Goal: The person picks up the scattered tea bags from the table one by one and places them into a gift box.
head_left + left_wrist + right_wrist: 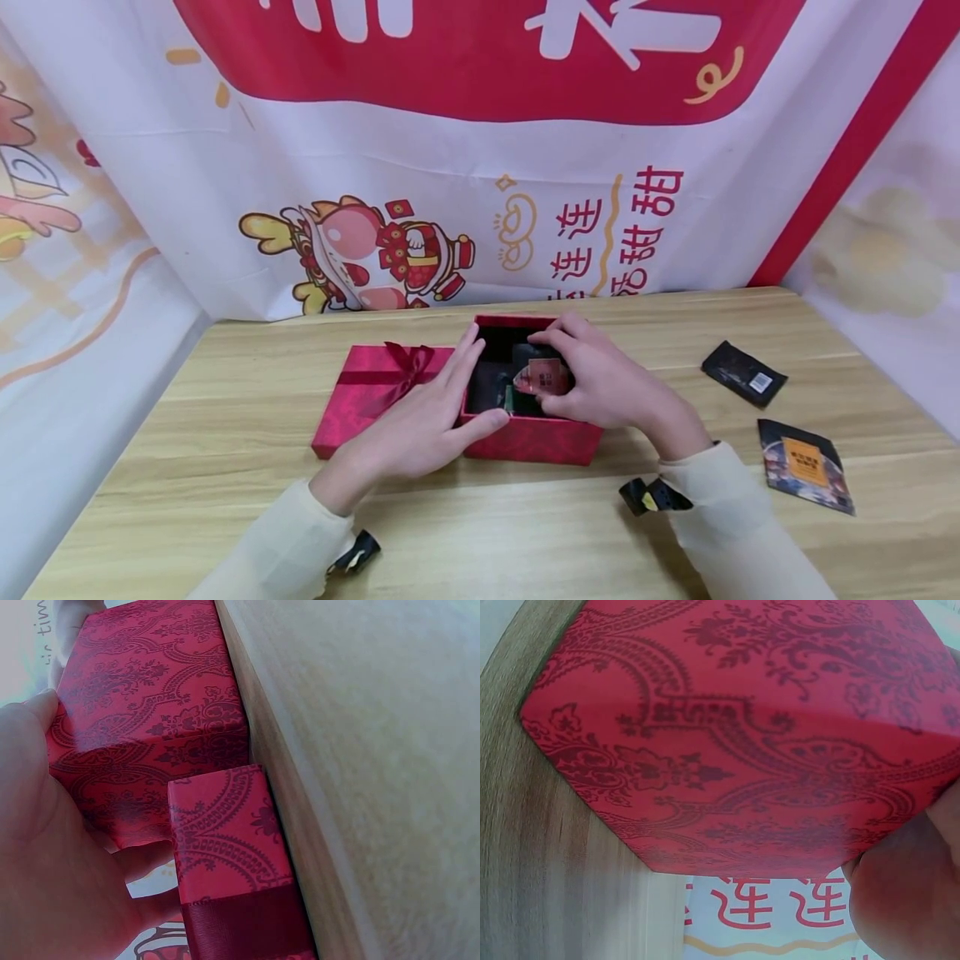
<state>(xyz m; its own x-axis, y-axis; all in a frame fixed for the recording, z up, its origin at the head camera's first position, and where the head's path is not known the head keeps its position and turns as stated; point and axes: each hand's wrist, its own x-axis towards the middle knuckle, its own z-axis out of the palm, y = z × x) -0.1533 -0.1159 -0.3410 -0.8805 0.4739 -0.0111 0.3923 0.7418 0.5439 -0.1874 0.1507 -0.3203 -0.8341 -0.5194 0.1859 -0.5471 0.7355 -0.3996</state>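
Note:
A red patterned gift box (532,440) stands without its lid, its dark inside facing up. My right hand (603,375) reaches in at the right side and grips a dark sachet with an orange-brown label (546,377) between thumb and fingers. More black packets (491,382) lie inside, partly hidden. Against the box's left side rests my left hand (427,417), fingers straight along that wall and thumb over the front rim. In the left wrist view, the left hand (52,847) lies beside the patterned wall. The right wrist view shows mostly the box (780,750), hiding the sachet.
The red lid with a dark ribbon bow (352,400) lies left of the box, partly under the left hand. On the right of the wooden table (510,533) lie a black packet (744,373) and a sachet with an orange label (806,467). A printed cloth (420,150) hangs behind.

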